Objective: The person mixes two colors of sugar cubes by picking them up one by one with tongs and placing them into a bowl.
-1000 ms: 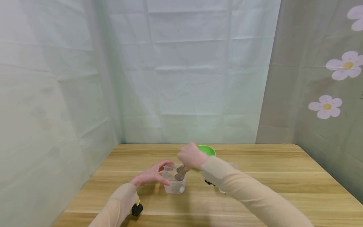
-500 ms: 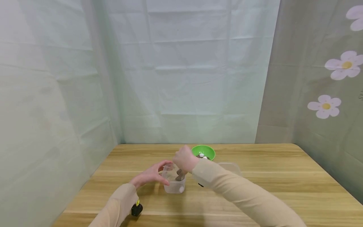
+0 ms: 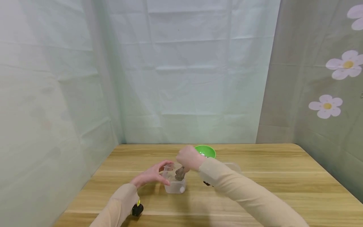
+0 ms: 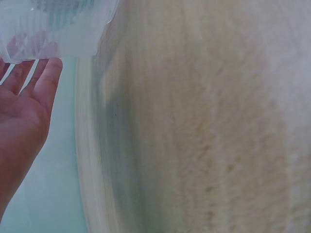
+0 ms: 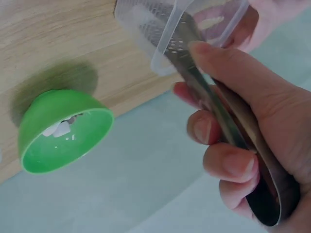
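A clear plastic container (image 3: pixel 175 188) stands on the table, with a small white round thing showing low at its front right corner. My left hand (image 3: pixel 154 174) holds it from the left, thumb on the near side and fingers round the far side. In the left wrist view, fingertips (image 4: pixel 51 73) lie against its wall. My right hand (image 3: pixel 190 157) grips metal tongs (image 5: pixel 231 124), their perforated heads inside the container. Whether the heads pinch anything is unclear. Behind the right hand sits a green bowl (image 5: pixel 58 114) with white pieces and something dark inside.
A flat translucent plastic piece, perhaps a lid (image 3: pixel 233 166), lies right of the bowl, partly behind the right sleeve (image 3: pixel 244 189). The wooden table (image 3: pixel 283 176) meets hanging cloth at the back and sides. A black device (image 3: pixel 137 209) is at the left wrist.
My right hand swung left, then came back slightly right, with the tong heads staying in the container. The left hand and container kept their place.
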Demonstrator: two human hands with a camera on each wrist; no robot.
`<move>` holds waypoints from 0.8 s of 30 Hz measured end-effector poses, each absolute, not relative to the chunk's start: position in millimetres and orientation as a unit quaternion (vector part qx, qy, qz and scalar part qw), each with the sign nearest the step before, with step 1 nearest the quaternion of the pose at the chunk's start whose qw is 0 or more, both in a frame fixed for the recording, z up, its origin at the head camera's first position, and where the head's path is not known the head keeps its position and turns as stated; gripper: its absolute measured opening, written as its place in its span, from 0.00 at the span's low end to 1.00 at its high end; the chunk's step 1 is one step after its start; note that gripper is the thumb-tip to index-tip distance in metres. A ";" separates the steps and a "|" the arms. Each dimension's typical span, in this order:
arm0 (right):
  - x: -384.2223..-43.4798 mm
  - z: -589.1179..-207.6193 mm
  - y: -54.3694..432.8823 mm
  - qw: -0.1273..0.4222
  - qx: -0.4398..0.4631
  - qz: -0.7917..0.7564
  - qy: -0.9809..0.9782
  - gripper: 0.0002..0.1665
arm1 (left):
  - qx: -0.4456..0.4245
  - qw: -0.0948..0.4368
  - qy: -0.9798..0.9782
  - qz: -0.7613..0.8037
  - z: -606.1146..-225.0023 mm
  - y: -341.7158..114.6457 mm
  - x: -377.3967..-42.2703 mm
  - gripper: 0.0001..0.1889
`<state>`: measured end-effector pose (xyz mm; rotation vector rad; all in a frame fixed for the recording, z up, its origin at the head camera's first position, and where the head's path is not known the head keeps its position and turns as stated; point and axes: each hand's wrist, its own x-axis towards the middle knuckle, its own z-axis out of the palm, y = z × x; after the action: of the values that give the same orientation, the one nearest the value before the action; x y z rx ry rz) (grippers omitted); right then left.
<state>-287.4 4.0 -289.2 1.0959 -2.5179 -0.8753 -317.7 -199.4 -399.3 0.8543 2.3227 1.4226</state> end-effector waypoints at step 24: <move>-292.4 -276.2 81.1 0.088 0.447 0.030 -0.890 0.26 | 0.297 0.129 0.812 0.485 -401.5 -198.5 -316.8 0.45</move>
<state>-292.4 81.1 -276.2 1.3317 -2.6485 0.0904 -316.8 -198.5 -401.5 0.8624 2.3618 1.4104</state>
